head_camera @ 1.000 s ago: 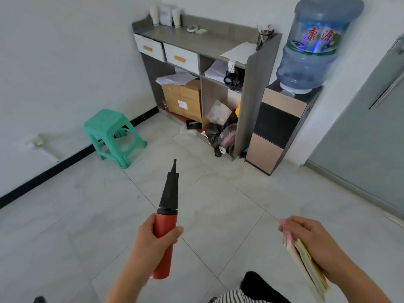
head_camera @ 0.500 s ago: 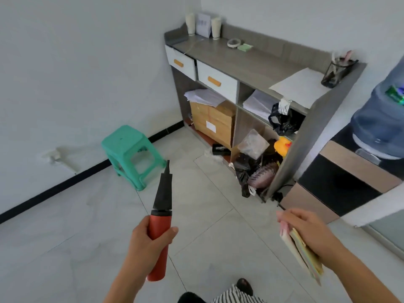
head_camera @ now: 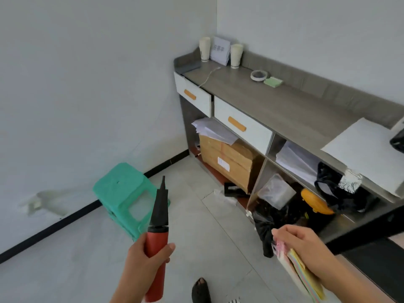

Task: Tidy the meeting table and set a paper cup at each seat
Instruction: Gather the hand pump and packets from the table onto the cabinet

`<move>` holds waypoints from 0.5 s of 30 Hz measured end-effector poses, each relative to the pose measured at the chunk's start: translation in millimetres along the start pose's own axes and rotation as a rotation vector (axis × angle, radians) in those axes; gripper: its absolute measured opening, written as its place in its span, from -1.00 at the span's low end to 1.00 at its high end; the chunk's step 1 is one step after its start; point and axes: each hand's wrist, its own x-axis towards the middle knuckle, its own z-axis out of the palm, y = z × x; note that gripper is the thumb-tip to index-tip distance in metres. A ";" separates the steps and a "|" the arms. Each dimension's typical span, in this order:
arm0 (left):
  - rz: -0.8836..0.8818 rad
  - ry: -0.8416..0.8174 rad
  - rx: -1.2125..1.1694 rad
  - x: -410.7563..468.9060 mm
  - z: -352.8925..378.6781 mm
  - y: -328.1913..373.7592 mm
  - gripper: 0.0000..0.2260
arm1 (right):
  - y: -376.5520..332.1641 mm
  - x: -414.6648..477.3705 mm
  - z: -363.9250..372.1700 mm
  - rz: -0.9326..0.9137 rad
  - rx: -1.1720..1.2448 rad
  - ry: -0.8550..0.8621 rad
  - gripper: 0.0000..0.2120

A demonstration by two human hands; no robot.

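A long grey wood-grain sideboard [head_camera: 273,101], with two white drawers that have orange handles, stands against the right-hand wall and fills most of that side. On the pale tiled floor, well apart from the sideboard's left end, stands a mint-green plastic stool [head_camera: 124,193]. In the sideboard's open bay under the drawers sits a brown cardboard box [head_camera: 229,162] with a heap of white papers lying on it. A large white sheet [head_camera: 367,154] lies flat on the sideboard's top at its near right end and reaches the front edge. From the lower bay to the right of the box, black plastic bags [head_camera: 275,217] spill onto the floor in front of the sideboard.

Over the floor in front of the sideboard, the left hand [head_camera: 142,261] is wrapped round the red barrel of a red-and-black hand pump [head_camera: 160,208]. The thumb lies across the front and the black cone nozzle points up. The right hand [head_camera: 306,246], nearer the sideboard's front, has its fingers curled. It pinches a thin sheaf of pastel papers [head_camera: 301,278], which hangs edge-on.

Two tall white paper cups, one [head_camera: 204,49] and another [head_camera: 236,55], stand upright at the far left back corner of the sideboard's top. Whether each is a single cup or a stack I cannot tell. A white printed card [head_camera: 220,50] is propped between them. Further right on the top lies a white tape roll [head_camera: 259,75], and just beside it a small pale green note pad [head_camera: 273,81].
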 end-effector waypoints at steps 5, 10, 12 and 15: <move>0.066 -0.123 0.095 102.3 2.6 80.0 -0.77 | -51.9 57.6 -14.1 -0.008 0.080 0.132 -0.58; 0.129 -0.218 0.121 185.1 44.9 146.1 -0.76 | -71.2 121.7 -42.2 0.053 0.145 0.229 -0.56; 0.136 -0.257 0.130 217.7 66.6 170.0 -0.76 | -82.1 155.0 -57.4 0.061 0.141 0.254 -0.53; 0.135 -0.290 0.154 260.3 95.9 207.8 -0.74 | -107.8 207.1 -79.8 0.051 0.173 0.282 -0.54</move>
